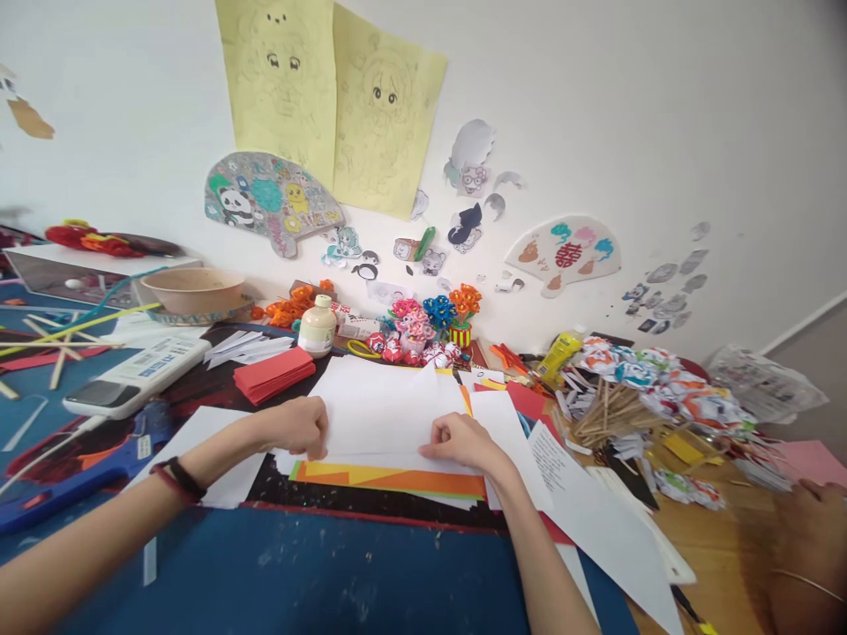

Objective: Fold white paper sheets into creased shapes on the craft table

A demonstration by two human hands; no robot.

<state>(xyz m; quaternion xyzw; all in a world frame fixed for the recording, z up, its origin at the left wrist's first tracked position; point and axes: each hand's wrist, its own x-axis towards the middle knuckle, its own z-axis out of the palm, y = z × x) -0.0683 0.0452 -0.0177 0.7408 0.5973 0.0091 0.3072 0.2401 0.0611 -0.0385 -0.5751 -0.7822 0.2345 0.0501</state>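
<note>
In front of me a white sheet of paper (377, 414) lies over other sheets, its near edge running between my two hands. My left hand (295, 425) is closed, its fingertips pressed down at the sheet's left near corner. At the right near corner my right hand (461, 439) is closed too, thumb and forefinger pinched at the edge. Orange and yellow paper (397, 476) shows underneath, on a black board (324, 498). Left of the sheet lies a stack of red paper (273, 374); more white paper (509, 437) is to the right.
A blue hot glue gun (79, 476), a white power strip (138, 379) and a bowl (195, 289) stand left. Behind are a glue bottle (318, 326) and pipe-cleaner flowers (440, 313). Paper-topped sticks (609, 410) lie right, near another person's hand (811, 529).
</note>
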